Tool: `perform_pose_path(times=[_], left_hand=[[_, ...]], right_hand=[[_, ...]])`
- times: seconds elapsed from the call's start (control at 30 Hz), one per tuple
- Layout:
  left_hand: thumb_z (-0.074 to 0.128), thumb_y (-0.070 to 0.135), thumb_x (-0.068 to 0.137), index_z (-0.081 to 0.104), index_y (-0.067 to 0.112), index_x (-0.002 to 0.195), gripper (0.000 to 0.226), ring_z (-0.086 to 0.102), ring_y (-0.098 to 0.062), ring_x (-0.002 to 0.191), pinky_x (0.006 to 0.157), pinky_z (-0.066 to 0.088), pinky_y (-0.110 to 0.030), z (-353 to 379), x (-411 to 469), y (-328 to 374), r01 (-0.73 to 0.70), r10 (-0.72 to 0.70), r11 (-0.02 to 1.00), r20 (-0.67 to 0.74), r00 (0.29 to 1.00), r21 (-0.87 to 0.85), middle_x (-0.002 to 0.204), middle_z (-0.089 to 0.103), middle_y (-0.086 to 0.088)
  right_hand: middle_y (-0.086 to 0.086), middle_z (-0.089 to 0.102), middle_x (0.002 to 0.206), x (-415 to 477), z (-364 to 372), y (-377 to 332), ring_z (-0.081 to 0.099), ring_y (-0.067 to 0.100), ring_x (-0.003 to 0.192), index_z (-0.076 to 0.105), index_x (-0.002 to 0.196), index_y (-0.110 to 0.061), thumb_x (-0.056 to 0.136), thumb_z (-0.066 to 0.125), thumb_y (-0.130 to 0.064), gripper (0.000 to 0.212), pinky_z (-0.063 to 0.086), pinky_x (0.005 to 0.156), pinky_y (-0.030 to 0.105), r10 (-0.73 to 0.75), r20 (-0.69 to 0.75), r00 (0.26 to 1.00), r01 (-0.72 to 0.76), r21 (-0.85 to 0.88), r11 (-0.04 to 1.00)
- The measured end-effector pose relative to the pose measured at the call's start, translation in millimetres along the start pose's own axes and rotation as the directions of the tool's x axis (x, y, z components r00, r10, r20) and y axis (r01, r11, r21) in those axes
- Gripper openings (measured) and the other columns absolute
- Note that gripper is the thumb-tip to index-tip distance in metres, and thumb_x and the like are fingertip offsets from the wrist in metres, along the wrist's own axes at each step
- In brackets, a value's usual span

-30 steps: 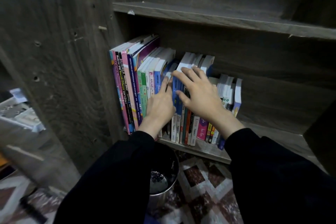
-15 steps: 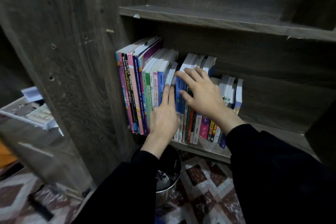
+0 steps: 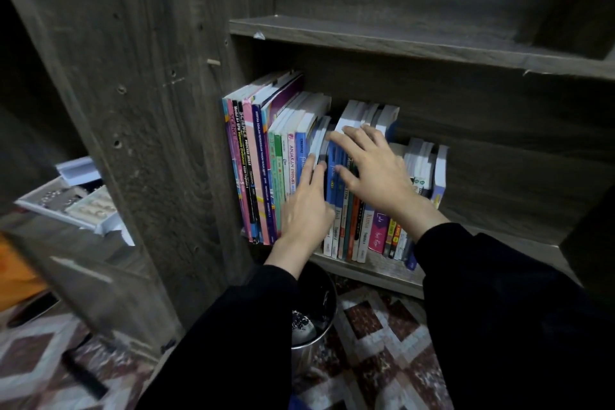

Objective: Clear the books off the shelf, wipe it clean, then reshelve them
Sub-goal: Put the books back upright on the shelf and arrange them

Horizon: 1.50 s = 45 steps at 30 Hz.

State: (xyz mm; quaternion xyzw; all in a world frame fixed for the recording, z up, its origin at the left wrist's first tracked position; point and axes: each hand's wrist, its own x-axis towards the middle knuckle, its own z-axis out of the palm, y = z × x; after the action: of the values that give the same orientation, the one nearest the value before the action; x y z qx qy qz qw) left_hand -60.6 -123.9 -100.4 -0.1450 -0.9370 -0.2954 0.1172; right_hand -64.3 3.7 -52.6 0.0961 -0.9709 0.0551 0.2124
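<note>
Two hands of yours are on the row of books (image 3: 266, 170). The books stand upright on the lower shelf (image 3: 376, 271), packed against the left wall of the bookcase (image 3: 149, 110). Tall pink, purple and green ones are on the left. Blue ones are in the middle, and small ones are at the right end.

Your left hand (image 3: 307, 210) is flat, with straight fingers. Its fingertips poke into a gap beside a blue book with white pages, in the middle of the row. It holds nothing.

Your right hand (image 3: 372, 170) lies over the middle blue books, just beside your left hand. Its fingers (image 3: 352, 133) are spread out and reach across the tops of those books. Its thumb touches their spines. The fingers are not wrapped round any book. The two hands are close together.

Black sleeves (image 3: 499, 309) cover both arms. The upper shelf (image 3: 399, 43) has a small white scrap (image 3: 259, 35) at its front edge. Under your left arm a shiny metal bin (image 3: 319, 336) stands on a rug (image 3: 382, 349) with red and white diamonds. Far to the left sits a white tray (image 3: 83, 206).
</note>
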Motion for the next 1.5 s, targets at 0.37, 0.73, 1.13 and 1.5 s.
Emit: perform_pose_path(times=[0.37,0.73,1.13,1.5], left_hand=[[0.066,0.009,0.084,0.059,0.007,0.116,0.033,0.056,-0.028,0.1,0.076,0.047,-0.032,20,-32,-14,-0.086,0.085,0.996,-0.41,0.908,0.016,0.115,0.054,-0.012],[0.064,-0.005,0.082,0.066,0.001,0.115,0.034,0.05,-0.009,0.079,0.081,0.036,-0.002,7,-28,-7,-0.126,-0.048,0.95,-0.532,0.845,-0.285,0.095,0.055,-0.01],[0.06,0.012,0.091,0.036,0.025,0.143,0.058,0.043,-0.002,0.046,0.055,0.043,-0.023,21,-40,-18,-0.003,-0.103,0.942,-0.295,0.95,-0.337,0.058,0.053,0.002],[0.066,0.008,0.081,0.05,0.032,0.124,0.052,0.057,-0.012,0.051,0.061,0.054,-0.028,-53,-89,5,0.07,-0.101,0.967,-0.117,0.988,-0.245,0.064,0.064,0.0]], right_hand=[[-0.005,0.029,0.151,-1,1,0,0.015,0.02,0.142,0.028,0.145,-0.035,0.096,0.049,-0.036,0.053,0.04,0.099,0.047,0.005,-0.005,1.0,-0.005,0.003,1.0],[-0.004,0.03,0.15,-2,2,3,0.016,0.02,0.14,0.027,0.147,-0.034,0.097,0.048,-0.036,0.054,0.042,0.096,0.046,-0.016,-0.02,1.0,0.016,-0.013,1.0],[-0.004,0.03,0.151,-2,2,4,0.017,0.021,0.14,0.027,0.147,-0.033,0.097,0.048,-0.035,0.055,0.04,0.098,0.045,-0.029,-0.033,0.999,0.029,-0.012,1.0],[-0.001,0.028,0.153,10,5,4,0.014,0.024,0.142,0.026,0.147,-0.034,0.099,0.044,-0.033,0.052,0.035,0.105,0.048,-0.059,0.038,0.998,0.058,0.024,0.998]])
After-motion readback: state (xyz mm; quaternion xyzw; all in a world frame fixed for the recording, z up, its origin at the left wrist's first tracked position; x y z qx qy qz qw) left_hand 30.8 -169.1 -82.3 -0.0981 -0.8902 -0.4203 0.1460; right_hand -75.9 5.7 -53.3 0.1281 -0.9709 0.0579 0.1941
